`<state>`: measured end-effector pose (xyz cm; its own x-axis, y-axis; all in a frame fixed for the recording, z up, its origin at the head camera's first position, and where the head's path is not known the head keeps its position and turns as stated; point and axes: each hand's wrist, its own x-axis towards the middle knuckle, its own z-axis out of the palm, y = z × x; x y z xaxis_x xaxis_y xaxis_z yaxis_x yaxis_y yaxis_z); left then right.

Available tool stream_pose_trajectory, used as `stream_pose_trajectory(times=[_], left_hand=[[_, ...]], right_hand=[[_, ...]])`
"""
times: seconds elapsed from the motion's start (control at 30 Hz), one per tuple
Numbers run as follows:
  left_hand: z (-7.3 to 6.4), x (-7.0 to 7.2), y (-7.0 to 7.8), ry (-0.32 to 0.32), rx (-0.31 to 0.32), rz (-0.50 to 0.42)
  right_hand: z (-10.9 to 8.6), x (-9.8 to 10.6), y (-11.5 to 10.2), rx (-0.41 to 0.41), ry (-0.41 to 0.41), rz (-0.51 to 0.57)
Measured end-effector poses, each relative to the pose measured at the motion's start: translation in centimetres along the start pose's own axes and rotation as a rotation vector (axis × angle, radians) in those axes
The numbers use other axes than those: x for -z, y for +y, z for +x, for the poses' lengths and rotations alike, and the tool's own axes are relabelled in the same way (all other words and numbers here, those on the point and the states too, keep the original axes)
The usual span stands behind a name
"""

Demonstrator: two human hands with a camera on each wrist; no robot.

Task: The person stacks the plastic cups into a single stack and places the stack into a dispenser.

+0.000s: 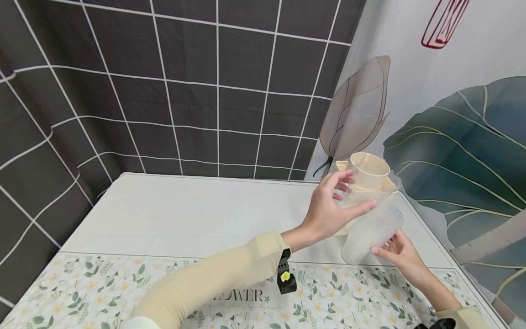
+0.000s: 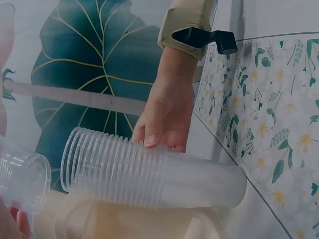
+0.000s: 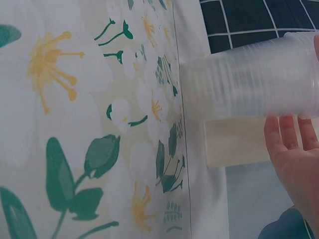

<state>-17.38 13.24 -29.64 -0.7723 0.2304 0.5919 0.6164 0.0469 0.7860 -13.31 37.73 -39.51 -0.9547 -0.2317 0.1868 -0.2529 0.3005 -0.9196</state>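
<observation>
My right hand point(image 1: 400, 258) grips a stack of clear plastic cups point(image 1: 365, 242), thumb on one side and fingers on the other. The stack slants, rims toward the upper right. In the left wrist view its many ribbed rims point(image 2: 114, 167) show plainly. My left hand point(image 1: 334, 205) is just above and left of the stack, fingers curved and thumb stretched out, beside a cream-coloured holder point(image 1: 365, 194) with a round top. In the left wrist view its fingers point(image 2: 22, 221) hold a single clear plastic cup point(image 2: 25, 179), partly cut off by the frame edge.
The white table point(image 1: 197, 214) has a floral cloth band point(image 1: 102, 288) along its front. A dark gridded curtain point(image 1: 185, 105) hangs behind it, and a leaf-patterned curtain point(image 1: 464, 137) at the right. The holder stands near the table's back right corner.
</observation>
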Motion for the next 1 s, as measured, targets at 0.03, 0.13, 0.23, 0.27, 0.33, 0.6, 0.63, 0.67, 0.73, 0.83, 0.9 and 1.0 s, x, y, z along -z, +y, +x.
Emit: stream_pose_trajectory(times=[0.03, 0.13, 0.23, 0.27, 0.33, 0.6, 0.63, 0.67, 0.73, 0.83, 0.9, 1.0], left_hand=[[0.1, -0.1, 0.0, 0.001, -0.001, 0.0], [0.3, -0.3, 0.0, 0.007, -0.003, 0.009], [0.7, -0.4, 0.2, 0.009, -0.006, -0.003], [0.8, -0.4, 0.3, 0.011, -0.007, -0.006], [1.1, -0.4, 0.4, 0.011, -0.007, -0.012], [1.5, -0.7, 0.7, 0.013, -0.009, -0.038], [1.5, -0.8, 0.8, 0.013, -0.004, -0.04], [1.5, -0.8, 0.8, 0.011, 0.001, -0.047], [1.5, -0.9, 1.0, 0.005, 0.005, -0.064], [1.5, -1.1, 1.0, -0.002, 0.002, -0.068], [1.5, -1.3, 1.0, -0.006, -0.002, -0.076], [1.5, -1.5, 0.9, -0.015, -0.006, -0.09]], right_hand=[[0.0, 0.0, 0.0, -0.004, 0.001, -0.003], [-0.1, -0.1, 0.0, -0.016, 0.006, -0.017], [-0.2, -0.1, 0.1, -0.018, 0.006, -0.021], [-0.2, -0.1, 0.1, -0.016, 0.006, -0.018], [-0.2, -0.1, 0.0, -0.008, 0.003, -0.008], [0.1, -0.1, 0.0, -0.01, 0.006, -0.007], [0.1, -0.1, 0.0, -0.012, 0.009, -0.006], [0.1, -0.1, 0.1, -0.013, 0.011, 0.0], [0.1, 0.0, 0.1, -0.013, 0.014, 0.021], [0.1, 0.0, 0.2, -0.013, 0.016, 0.029], [0.1, 0.0, 0.1, -0.026, 0.02, 0.004], [0.1, 0.0, 0.0, -0.042, 0.021, -0.029]])
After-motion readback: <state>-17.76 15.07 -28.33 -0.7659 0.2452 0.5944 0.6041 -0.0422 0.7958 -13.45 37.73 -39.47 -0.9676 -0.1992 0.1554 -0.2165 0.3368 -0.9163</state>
